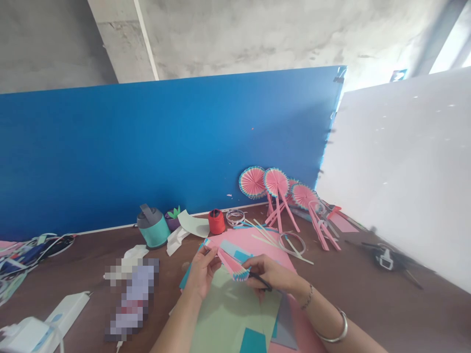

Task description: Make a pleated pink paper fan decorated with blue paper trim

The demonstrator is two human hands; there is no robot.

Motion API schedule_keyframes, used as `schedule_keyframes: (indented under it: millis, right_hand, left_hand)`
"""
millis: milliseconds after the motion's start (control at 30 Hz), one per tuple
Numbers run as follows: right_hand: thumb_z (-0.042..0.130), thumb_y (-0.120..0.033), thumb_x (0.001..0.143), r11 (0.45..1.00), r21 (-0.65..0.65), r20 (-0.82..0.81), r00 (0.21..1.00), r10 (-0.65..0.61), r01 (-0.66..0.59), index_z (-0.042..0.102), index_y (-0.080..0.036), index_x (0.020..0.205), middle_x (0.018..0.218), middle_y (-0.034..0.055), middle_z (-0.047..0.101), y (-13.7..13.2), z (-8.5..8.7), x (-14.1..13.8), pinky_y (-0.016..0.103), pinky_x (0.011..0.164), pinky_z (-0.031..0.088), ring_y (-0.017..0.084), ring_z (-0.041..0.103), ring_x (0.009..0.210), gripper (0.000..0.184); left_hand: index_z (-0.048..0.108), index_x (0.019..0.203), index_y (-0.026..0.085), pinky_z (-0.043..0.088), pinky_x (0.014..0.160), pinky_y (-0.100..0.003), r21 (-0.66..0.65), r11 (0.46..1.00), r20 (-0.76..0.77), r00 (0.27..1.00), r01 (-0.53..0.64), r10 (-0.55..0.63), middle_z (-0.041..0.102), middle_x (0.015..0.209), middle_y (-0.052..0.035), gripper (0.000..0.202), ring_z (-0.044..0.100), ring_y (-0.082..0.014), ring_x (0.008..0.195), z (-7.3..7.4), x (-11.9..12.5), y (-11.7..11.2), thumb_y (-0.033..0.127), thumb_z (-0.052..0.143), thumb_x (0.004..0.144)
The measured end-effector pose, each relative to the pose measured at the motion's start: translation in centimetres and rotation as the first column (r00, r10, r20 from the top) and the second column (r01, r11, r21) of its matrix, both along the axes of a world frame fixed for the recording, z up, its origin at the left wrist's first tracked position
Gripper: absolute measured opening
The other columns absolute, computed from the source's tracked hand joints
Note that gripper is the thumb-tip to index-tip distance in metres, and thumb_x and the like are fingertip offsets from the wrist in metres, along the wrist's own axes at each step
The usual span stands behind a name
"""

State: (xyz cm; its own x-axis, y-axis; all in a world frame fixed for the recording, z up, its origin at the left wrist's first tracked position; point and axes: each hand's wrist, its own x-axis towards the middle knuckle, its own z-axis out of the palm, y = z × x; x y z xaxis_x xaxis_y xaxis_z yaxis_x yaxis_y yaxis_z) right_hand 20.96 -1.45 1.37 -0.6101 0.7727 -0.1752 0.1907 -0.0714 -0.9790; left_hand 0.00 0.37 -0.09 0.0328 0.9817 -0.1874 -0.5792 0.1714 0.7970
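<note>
Between my hands is a pleated pink paper fan [231, 263], partly spread, with a blue-and-white fringed edge. My left hand [202, 268] pinches its left end between thumb and fingers. My right hand [270, 273] is closed around the black handle of a pair of scissors [262, 281], its fingertips close to the fan's fringed end. Whether those fingertips also grip the paper I cannot tell. The scissor blades are mostly hidden. Below both hands lie a light green sheet [224, 309], a teal piece of paper [253, 340] and pink sheets [270, 240].
Finished pink round fans [276, 182] lean against the blue partition [165, 147]. Tape rolls [292, 242], paper strips [265, 234], a red container [216, 222] and a teal pot [153, 229] stand or lie behind the sheets. A power strip [64, 314] is at left.
</note>
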Motion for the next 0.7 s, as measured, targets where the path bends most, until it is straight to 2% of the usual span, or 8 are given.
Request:
schedule_keyframes:
  millis: [167, 367, 567, 700]
  right_hand:
    - [0.073, -0.046, 0.065, 1.000, -0.005, 0.003, 1.000, 0.004, -0.004, 0.065, -0.011, 0.098, 0.049, -0.0038, 0.057, 0.00, -0.08, -0.05, 0.018, 0.042, 0.040, 0.007, 0.048, 0.038, 0.049]
    - [0.072, -0.044, 0.065, 1.000, -0.003, -0.002, 1.000, -0.013, 0.013, 0.065, -0.011, 0.091, 0.048, -0.0053, 0.054, 0.01, -0.07, -0.17, 0.018, 0.040, 0.041, 0.006, 0.047, 0.036, 0.043]
    - [0.074, -0.041, 0.062, 0.999, -0.024, 0.018, 0.999, -0.029, 0.029, 0.062, -0.011, 0.097, 0.049, -0.0060, 0.055, 0.14, -0.37, -0.11, 0.018, 0.041, 0.042, 0.007, 0.048, 0.036, 0.048]
    - [0.071, -0.038, 0.064, 1.000, 0.005, 0.036, 0.999, -0.028, 0.027, 0.064, -0.011, 0.091, 0.047, -0.0059, 0.054, -0.02, 0.05, -0.23, 0.017, 0.039, 0.038, 0.006, 0.047, 0.036, 0.039]
  left_hand:
    - [0.056, 0.078, 0.017, 0.053, 0.049, -0.013, 0.003, 1.000, 0.007, 1.000, -0.009, 0.008, 0.069, 0.069, 0.0032, 0.030, 0.066, -0.0079, 0.054, -0.20, 0.03, 0.05, 0.018, 0.081, 0.062]
    - [0.060, 0.087, 0.015, 0.055, 0.053, -0.017, 0.023, 0.999, 0.007, 1.000, 0.027, -0.027, 0.071, 0.077, -0.0008, 0.032, 0.067, -0.0104, 0.059, -0.11, 0.17, 0.01, 0.018, 0.081, 0.062]
    - [0.060, 0.081, 0.016, 0.054, 0.053, -0.013, -0.026, 0.999, 0.011, 0.999, 0.033, -0.033, 0.069, 0.071, 0.0020, 0.023, 0.066, -0.0068, 0.056, -0.38, -0.06, -0.04, 0.013, 0.078, 0.066]
    - [0.060, 0.081, 0.016, 0.054, 0.055, -0.014, -0.011, 0.999, -0.022, 0.999, 0.038, -0.038, 0.069, 0.074, 0.0019, 0.029, 0.065, -0.0070, 0.058, -0.52, 0.08, 0.00, 0.017, 0.082, 0.061]
